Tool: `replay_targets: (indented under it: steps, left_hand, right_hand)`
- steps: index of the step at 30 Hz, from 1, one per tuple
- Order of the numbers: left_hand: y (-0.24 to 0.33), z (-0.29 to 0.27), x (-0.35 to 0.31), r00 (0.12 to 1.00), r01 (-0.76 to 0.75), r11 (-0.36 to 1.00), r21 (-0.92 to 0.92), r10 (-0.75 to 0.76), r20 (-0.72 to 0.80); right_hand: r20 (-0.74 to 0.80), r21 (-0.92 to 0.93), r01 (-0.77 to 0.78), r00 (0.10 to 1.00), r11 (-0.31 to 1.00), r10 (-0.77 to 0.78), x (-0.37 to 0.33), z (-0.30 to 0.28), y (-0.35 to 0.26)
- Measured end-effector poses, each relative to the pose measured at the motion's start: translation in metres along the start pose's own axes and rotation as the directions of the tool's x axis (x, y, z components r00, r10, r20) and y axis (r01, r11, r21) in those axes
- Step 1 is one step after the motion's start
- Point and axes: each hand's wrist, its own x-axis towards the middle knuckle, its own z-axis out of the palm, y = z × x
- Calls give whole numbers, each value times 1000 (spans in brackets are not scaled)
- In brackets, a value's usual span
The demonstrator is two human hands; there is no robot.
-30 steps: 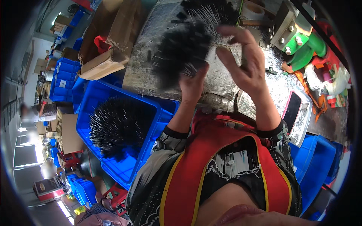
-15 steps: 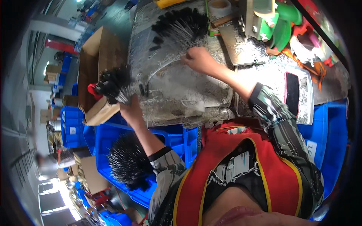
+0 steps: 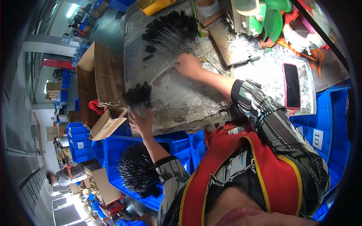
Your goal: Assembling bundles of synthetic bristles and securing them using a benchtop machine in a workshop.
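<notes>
My left hand (image 3: 141,123) grips a bundle of thin black-tipped metal pins (image 3: 138,98), held at the left edge of the foil-covered worktable (image 3: 181,101). My right hand (image 3: 187,64) reaches across the table and rests its fingers at the base of a fanned pile of the same black-tipped pins (image 3: 169,33). Below my left arm, a blue plastic bin (image 3: 113,150) holds a dense heap of more pins (image 3: 137,171).
An open cardboard box (image 3: 96,81) stands left of the table. A black phone (image 3: 291,86) lies on a foil tray at the right. Green and orange plastic parts (image 3: 279,17) and a tape roll (image 3: 206,6) crowd the far edge. Blue bins (image 3: 332,124) flank my right. A person (image 3: 60,179) sits far left.
My left hand with its pin bundle has drifted slightly rightward along the table's left edge. My right hand stays at the fanned pile on the table.
</notes>
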Motion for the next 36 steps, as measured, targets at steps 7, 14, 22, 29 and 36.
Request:
replay_targets:
  steps: [7,14,22,29,36]
  left_hand:
    - [24,-32,-5,851,-377,805,-457,106,-514]
    - [91,-62,-43,906,-418,426,-803,263,-332]
    - [70,-50,-23,945,-307,580,-754,276,-173]
    - [26,-51,24,944,-309,918,-249,263,-199]
    - [186,-11,-72,469,-849,328,-415,830,-302]
  right_hand:
    - [-16,161,388,920,907,-391,-50,-1,-76]
    - [210,135,545,801,828,-561,-92,0,-83]
    - [464,-4,559,736,829,-494,-112,-64,-44]
    - [136,-410,406,913,817,-385,-128,-167,52]
    - [207,-393,323,943,861,-259,-138,-170,88]
